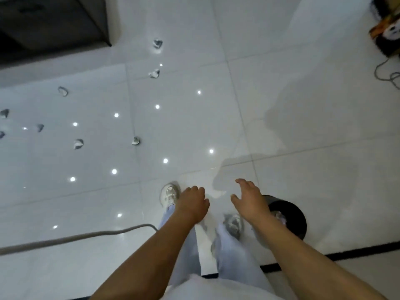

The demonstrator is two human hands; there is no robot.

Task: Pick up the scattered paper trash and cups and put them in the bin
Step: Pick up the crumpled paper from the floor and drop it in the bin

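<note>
The glossy white tiled floor (pixel 281 83) fills almost your whole view, dotted with bright reflections of ceiling lights. A dark cabinet (pixel 49 24) sits in the far left corner, and a colourful bundle (pixel 387 33) with a thin cord trailing from it lies at the far right edge. Your legs in pale trousers (pixel 229 252) run down the middle, with both forearms stretched out over them. The black bin (pixel 296 221) stands on the floor just to your right, beside your right foot, its mouth open upward and some crumpled pale trash visible inside. A grey cable (pixel 71 237) snakes in from the left toward your left leg. Your left hand (pixel 192 202) hangs over your left white shoe (pixel 168 193) with its fingers loosely curled downward, holding nothing. Your right hand (pixel 249 198) is spread with relaxed fingers, empty, hovering over the near rim of the bin. The crumpled paper scraps (pixel 136 140) lie scattered well ahead and to your left, roughly eight blurred pieces, the farthest one (pixel 157 43) near the cabinet. Whether any of them are cups, you cannot tell.
</note>
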